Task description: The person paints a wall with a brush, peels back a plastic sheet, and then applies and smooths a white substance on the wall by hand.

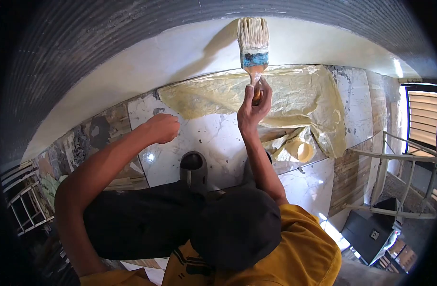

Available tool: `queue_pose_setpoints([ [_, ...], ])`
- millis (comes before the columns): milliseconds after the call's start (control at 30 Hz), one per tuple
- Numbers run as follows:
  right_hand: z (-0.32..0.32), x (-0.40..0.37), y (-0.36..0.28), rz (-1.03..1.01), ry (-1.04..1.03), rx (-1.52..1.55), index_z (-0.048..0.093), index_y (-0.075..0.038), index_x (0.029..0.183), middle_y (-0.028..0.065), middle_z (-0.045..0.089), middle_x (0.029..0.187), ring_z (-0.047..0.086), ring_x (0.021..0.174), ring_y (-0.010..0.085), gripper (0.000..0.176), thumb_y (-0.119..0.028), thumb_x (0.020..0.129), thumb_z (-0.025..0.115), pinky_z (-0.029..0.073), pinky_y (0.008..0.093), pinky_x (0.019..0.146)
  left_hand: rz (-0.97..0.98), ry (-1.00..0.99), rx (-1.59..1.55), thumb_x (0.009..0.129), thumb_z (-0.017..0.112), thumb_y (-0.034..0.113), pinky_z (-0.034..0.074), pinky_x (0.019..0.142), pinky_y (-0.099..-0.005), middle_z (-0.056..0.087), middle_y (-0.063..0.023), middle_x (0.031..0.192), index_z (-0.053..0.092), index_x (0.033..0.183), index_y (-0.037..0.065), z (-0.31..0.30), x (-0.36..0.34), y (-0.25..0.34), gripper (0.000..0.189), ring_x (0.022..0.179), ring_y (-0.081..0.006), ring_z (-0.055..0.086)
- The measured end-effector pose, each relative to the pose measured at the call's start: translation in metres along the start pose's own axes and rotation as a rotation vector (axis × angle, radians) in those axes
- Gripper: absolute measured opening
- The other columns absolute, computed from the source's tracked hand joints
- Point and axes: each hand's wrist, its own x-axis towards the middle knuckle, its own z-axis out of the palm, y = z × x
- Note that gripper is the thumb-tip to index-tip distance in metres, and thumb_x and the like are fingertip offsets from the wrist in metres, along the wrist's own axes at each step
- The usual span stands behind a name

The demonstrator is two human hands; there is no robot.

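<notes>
My right hand [254, 108] grips the wooden handle of a wide paintbrush [255, 58], fingers and thumb wrapped around it. The brush points away from me, its blue-marked ferrule and pale, paint-coated bristles over the white wall [180, 59]. A shadow of the brush falls on the wall to its left. My left hand [162, 128] is curled into a fist above the tiled floor, and nothing shows in it. Under the right hand, a crumpled yellowish plastic sheet [294, 95] lies along the wall's foot. A cream-coloured tub [304, 152] is on the sheet's near side, right of my forearm.
Dark ridged material [109, 38] borders the wall's upper edge. My shoe [193, 164] rests on marble-patterned tiles [218, 133] with dark specks. A white metal frame [386, 157] stands at right, near a black box-like object [368, 233]. Another metal rack [28, 200] is at far left.
</notes>
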Motion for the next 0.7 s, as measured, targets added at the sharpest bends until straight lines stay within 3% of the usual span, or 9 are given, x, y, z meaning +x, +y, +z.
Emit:
queue_pose_setpoints([
  [100, 0.005, -0.001, -0.003, -0.05, 0.054, 0.019, 0.055, 0.006, 0.128, 0.0093, 0.063, 0.104, 0.056, 0.086, 0.0096, 0.033, -0.011, 0.101, 0.061, 0.046, 0.0231, 0.073, -0.005, 0.011, -0.008, 0.09, 0.06, 0.017, 0.054, 0.082, -0.048, 0.068, -0.0171, 0.092, 0.069, 0.082, 0.002, -0.002, 0.002, 0.003, 0.02, 0.092, -0.0371, 0.068],
  [167, 0.003, 0.0, -0.01, 0.119, 0.018, 0.101, 0.059, 0.011, 0.123, 0.0222, 0.064, 0.108, 0.066, 0.095, 0.029, 0.041, -0.024, 0.101, 0.061, 0.051, 0.0387, 0.085, -0.023, -0.077, -0.013, 0.094, 0.059, 0.021, 0.052, 0.087, -0.0495, 0.064, -0.0168, 0.099, 0.066, 0.091, 0.0, -0.005, 0.002, 0.004, 0.022, 0.098, -0.037, 0.065],
  [200, 0.003, 0.0, -0.01, 0.12, 0.017, 0.102, 0.059, 0.011, 0.123, 0.0222, 0.064, 0.108, 0.066, 0.095, 0.029, 0.041, -0.024, 0.101, 0.061, 0.051, 0.0387, 0.085, -0.024, -0.078, -0.014, 0.094, 0.059, 0.021, 0.052, 0.087, -0.0495, 0.064, -0.0168, 0.099, 0.066, 0.091, 0.0, -0.004, 0.001, 0.004, 0.022, 0.098, -0.037, 0.065],
  [300, 0.004, 0.0, -0.011, 0.14, 0.009, 0.119, 0.058, 0.012, 0.124, 0.0208, 0.063, 0.107, 0.065, 0.096, 0.0246, 0.04, -0.021, 0.101, 0.062, 0.053, 0.0369, 0.085, -0.042, -0.116, 0.004, 0.094, 0.059, 0.02, 0.052, 0.087, -0.0497, 0.064, -0.0171, 0.099, 0.065, 0.091, 0.0, 0.0, 0.001, 0.002, 0.022, 0.098, -0.0369, 0.065],
  [367, 0.006, 0.001, -0.009, 0.066, 0.027, 0.106, 0.058, 0.006, 0.126, 0.0054, 0.06, 0.092, 0.047, 0.072, 0.0055, 0.031, -0.011, 0.101, 0.063, 0.039, 0.0212, 0.061, -0.03, -0.031, -0.003, 0.091, 0.059, 0.019, 0.055, 0.084, -0.0479, 0.068, -0.0169, 0.094, 0.07, 0.085, 0.001, 0.005, 0.001, 0.0, 0.022, 0.094, -0.0362, 0.068],
  [500, 0.01, -0.002, -0.003, 0.09, 0.035, 0.129, 0.059, 0.004, 0.126, 0.0027, 0.058, 0.086, 0.039, 0.066, 0.0034, 0.03, -0.012, 0.101, 0.063, 0.032, 0.0207, 0.056, -0.03, -0.059, 0.003, 0.091, 0.059, 0.019, 0.055, 0.084, -0.0481, 0.068, -0.017, 0.095, 0.07, 0.086, 0.0, 0.0, 0.0, 0.0, 0.022, 0.095, -0.0361, 0.068],
  [567, 0.009, -0.011, 0.006, 0.338, -0.018, 0.185, 0.057, 0.011, 0.125, 0.0202, 0.065, 0.111, 0.064, 0.102, 0.0229, 0.037, -0.016, 0.101, 0.063, 0.053, 0.0356, 0.089, -0.032, -0.042, -0.011, 0.091, 0.059, 0.018, 0.055, 0.083, -0.0482, 0.068, -0.0175, 0.095, 0.069, 0.085, 0.0, 0.001, -0.001, 0.0, 0.022, 0.094, -0.0364, 0.068],
  [700, -0.009, -0.053, 0.055, 0.417, -0.098, -0.028, 0.062, 0.005, 0.123, 0.0166, 0.069, 0.106, 0.063, 0.094, 0.0196, 0.028, -0.009, 0.099, 0.063, 0.052, 0.0338, 0.084, -0.011, -0.004, 0.009, 0.09, 0.059, 0.018, 0.055, 0.083, -0.048, 0.068, -0.0176, 0.094, 0.069, 0.084, 0.0, 0.004, 0.0, -0.002, 0.022, 0.094, -0.0365, 0.068],
])
